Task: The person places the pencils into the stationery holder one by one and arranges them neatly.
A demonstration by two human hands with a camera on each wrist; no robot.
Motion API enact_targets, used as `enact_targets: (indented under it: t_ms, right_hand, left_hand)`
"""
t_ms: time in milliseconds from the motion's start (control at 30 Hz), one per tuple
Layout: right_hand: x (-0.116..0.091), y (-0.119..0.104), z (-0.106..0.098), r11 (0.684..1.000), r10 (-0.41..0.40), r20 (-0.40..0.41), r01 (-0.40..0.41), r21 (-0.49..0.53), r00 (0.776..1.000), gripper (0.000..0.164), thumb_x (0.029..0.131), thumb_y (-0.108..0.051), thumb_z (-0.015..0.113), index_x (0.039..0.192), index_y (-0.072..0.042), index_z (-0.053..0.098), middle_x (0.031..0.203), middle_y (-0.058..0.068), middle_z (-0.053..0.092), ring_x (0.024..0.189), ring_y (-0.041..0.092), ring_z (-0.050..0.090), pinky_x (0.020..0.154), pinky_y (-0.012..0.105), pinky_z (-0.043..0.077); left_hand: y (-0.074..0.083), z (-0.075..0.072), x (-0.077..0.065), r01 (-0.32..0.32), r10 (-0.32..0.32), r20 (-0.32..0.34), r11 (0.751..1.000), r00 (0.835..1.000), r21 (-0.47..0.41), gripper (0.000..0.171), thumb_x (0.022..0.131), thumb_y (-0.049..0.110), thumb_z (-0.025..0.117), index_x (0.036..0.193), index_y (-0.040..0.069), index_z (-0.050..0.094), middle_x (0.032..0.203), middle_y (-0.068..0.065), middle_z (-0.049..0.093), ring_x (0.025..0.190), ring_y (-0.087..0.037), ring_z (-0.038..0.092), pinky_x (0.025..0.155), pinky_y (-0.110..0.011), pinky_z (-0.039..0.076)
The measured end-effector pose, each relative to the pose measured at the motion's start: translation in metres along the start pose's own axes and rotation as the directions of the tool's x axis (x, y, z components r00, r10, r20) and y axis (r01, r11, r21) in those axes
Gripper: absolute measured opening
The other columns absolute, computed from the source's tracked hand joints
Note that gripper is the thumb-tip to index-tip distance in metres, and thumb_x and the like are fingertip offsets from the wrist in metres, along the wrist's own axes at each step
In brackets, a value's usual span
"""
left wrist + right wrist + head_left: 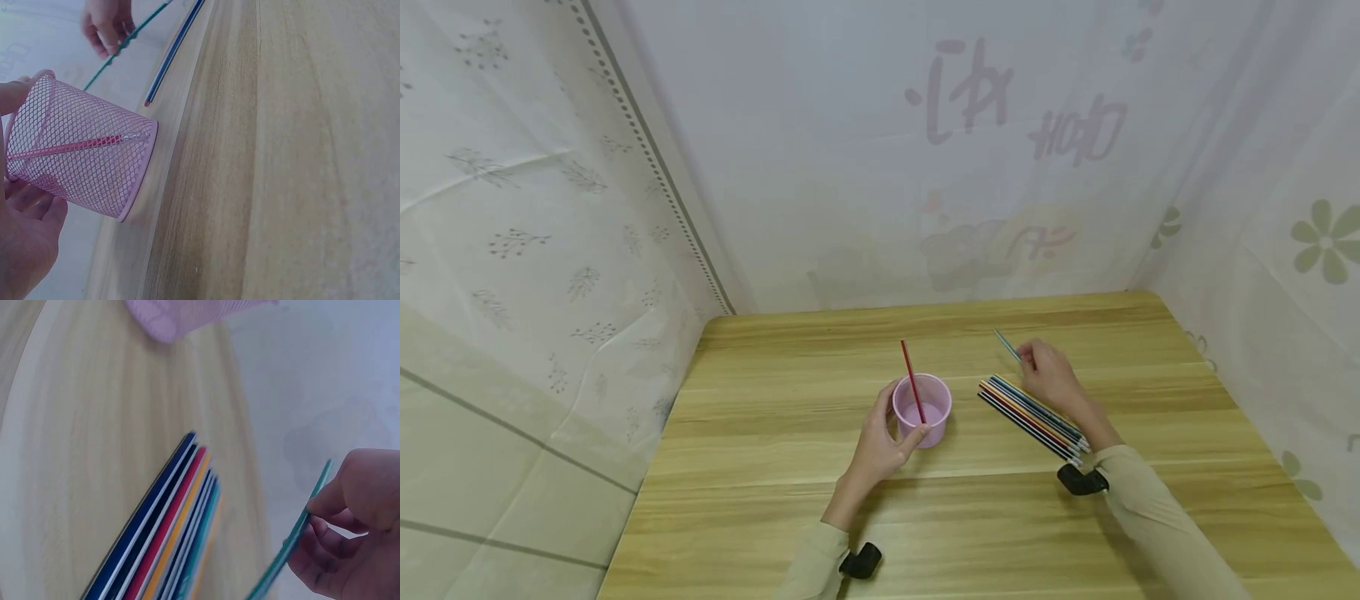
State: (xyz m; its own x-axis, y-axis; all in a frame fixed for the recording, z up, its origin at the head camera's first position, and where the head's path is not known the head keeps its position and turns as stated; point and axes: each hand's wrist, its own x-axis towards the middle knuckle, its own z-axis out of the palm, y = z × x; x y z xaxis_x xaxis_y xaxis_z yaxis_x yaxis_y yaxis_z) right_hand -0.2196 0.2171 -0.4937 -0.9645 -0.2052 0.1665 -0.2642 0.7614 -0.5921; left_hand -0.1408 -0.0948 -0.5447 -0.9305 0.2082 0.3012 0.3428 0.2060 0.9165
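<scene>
My left hand (pixel 880 442) grips a pink mesh pencil cup (pixel 81 137) standing on the table, thumb at the near rim and fingers round its left side. Inside the cup leans a single red pencil (pixel 913 379), its upper end well above the rim. To the right, my right hand (pixel 1051 375) pinches a green pencil (pixel 294 540) between thumb and fingers, held beyond the pile. Several coloured pencils (pixel 1030 417) lie side by side in a slanted row between the cup and my right forearm; blue, red, yellow and green barrels show in the right wrist view.
The wood-grain table (pixel 760 392) reaches back to a pale printed curtain (pixel 820 167). More patterned cloth (pixel 550 250) hangs along the left side and a flowered sheet (pixel 1285 333) along the right. Each wrist wears a black camera mount (pixel 861 561).
</scene>
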Motion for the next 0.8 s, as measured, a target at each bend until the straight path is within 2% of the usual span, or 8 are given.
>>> enact_targets:
  t_ms: [167, 300, 433, 800]
  right_hand:
    - [0.002, -0.021, -0.004, 0.999, -0.01, -0.01, 0.011, 0.035, 1.0, 0.022, 0.097, 0.002, 0.049, 0.113, 0.013, 0.059, 0.097, 0.022, 0.064, 0.085, 0.029, 0.061, 0.072, 0.037, 0.055]
    - [0.003, -0.034, -0.005, 0.998, -0.026, -0.032, 0.028, 0.058, 0.999, 0.021, 0.096, 0.001, 0.052, 0.112, 0.012, 0.059, 0.099, 0.024, 0.065, 0.087, 0.032, 0.064, 0.075, 0.041, 0.058]
    - [0.004, -0.047, -0.007, 0.995, -0.026, -0.046, 0.03, 0.091, 0.999, 0.021, 0.096, -0.002, 0.054, 0.114, 0.009, 0.06, 0.099, 0.022, 0.066, 0.089, 0.032, 0.066, 0.076, 0.041, 0.059]
    - [0.008, -0.081, -0.015, 0.978, 0.005, -0.098, 0.015, 0.208, 0.995, 0.024, 0.096, -0.008, 0.056, 0.118, 0.003, 0.059, 0.105, 0.018, 0.068, 0.095, 0.03, 0.066, 0.072, 0.023, 0.057]
  left_hand:
    - [0.0, 0.0, 0.0, -0.014, 0.014, 0.0, 1.0, 1.0, -0.002, 0.082, 0.084, 0.014, 0.082, 0.152, 0.005, 0.037, 0.144, -0.017, 0.053, 0.134, -0.032, 0.054, 0.116, -0.042, 0.046]
    - [0.0, 0.0, 0.0, -0.036, 0.036, -0.001, 0.999, 0.999, -0.001, 0.081, 0.085, 0.013, 0.082, 0.151, 0.003, 0.037, 0.144, -0.02, 0.053, 0.133, -0.038, 0.055, 0.115, -0.047, 0.047]
    - [0.0, 0.0, 0.0, -0.031, 0.031, -0.003, 1.0, 1.0, 0.002, 0.081, 0.085, 0.014, 0.082, 0.152, 0.003, 0.037, 0.144, -0.019, 0.052, 0.133, -0.04, 0.054, 0.115, -0.047, 0.046]
    - [-0.001, -0.001, 0.0, -0.028, 0.028, -0.006, 0.999, 1.0, 0.016, 0.081, 0.085, 0.015, 0.082, 0.152, 0.004, 0.037, 0.145, -0.019, 0.052, 0.133, -0.038, 0.055, 0.116, -0.044, 0.046]
